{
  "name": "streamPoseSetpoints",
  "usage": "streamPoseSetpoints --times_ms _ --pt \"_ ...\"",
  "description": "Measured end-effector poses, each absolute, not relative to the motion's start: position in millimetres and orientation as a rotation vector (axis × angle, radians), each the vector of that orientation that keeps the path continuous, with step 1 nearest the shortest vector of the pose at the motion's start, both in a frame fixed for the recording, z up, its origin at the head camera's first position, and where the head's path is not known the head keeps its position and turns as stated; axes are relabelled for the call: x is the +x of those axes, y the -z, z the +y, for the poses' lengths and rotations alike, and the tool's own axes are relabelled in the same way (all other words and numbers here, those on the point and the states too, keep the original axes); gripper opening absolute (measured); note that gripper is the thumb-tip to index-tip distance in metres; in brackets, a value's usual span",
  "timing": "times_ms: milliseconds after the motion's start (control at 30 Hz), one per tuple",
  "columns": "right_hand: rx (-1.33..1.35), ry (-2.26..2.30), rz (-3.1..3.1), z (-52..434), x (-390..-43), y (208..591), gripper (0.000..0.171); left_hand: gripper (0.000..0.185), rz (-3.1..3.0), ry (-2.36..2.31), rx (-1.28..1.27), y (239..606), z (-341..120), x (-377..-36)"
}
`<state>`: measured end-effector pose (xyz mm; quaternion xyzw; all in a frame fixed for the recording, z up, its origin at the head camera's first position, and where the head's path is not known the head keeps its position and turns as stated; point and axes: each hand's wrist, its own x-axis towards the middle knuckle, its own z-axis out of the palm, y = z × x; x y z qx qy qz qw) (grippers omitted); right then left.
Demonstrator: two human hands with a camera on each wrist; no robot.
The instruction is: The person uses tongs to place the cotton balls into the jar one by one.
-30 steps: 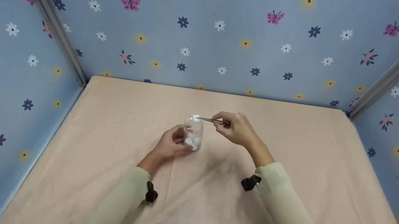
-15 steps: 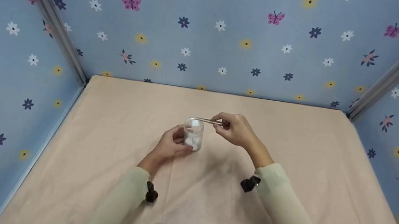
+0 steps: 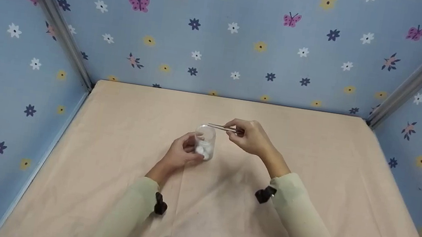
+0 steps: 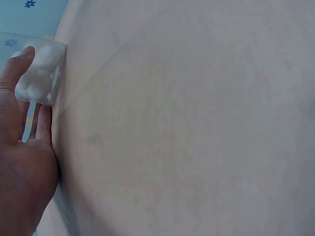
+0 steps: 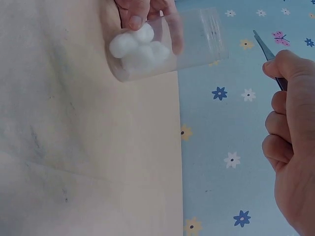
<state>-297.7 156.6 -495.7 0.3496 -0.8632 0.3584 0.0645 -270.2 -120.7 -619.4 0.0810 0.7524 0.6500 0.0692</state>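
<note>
A clear plastic jar (image 3: 206, 136) without a lid stands upright near the middle of the table. Several white cotton balls (image 5: 140, 49) lie heaped in its lower part. My left hand (image 3: 180, 151) grips the jar low on its left side, thumb in front and fingers behind. In the left wrist view the thumb presses on the jar wall over the cotton balls (image 4: 42, 73). My right hand (image 3: 249, 136) pinches a pair of metal tweezers (image 3: 218, 127), held nearly level. Their tips are right at the jar's mouth, with nothing between them.
The table (image 3: 133, 111) has a pale peach cloth with light creases. Blue flowered panels (image 3: 228, 55) rise behind it and on both sides, joined by grey corner posts (image 3: 54, 14). Black cameras (image 3: 265, 194) are strapped at both wrists.
The cotton ball held in the tweezers above the jar has been let go and dropped onto the others inside. Both hands have stayed nearly in place.
</note>
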Motion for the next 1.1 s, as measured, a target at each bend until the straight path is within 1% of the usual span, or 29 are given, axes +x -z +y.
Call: streamPoseSetpoints --times_ms 467,900,1100 --pt "0.984 -1.07 -2.617 175.6 -298.2 497.7 0.018 0.079 2.264 -1.96 0.219 619.5 -119.8 -268.5" --pt "0.943 -1.073 -2.628 206.9 -295.8 504.6 0.016 0.076 2.259 -1.974 0.244 619.4 -119.8 -268.5" --pt "0.876 -1.071 -2.631 221.9 -297.0 509.5 0.018 0.076 2.261 -1.989 0.259 619.2 -120.0 -270.5"
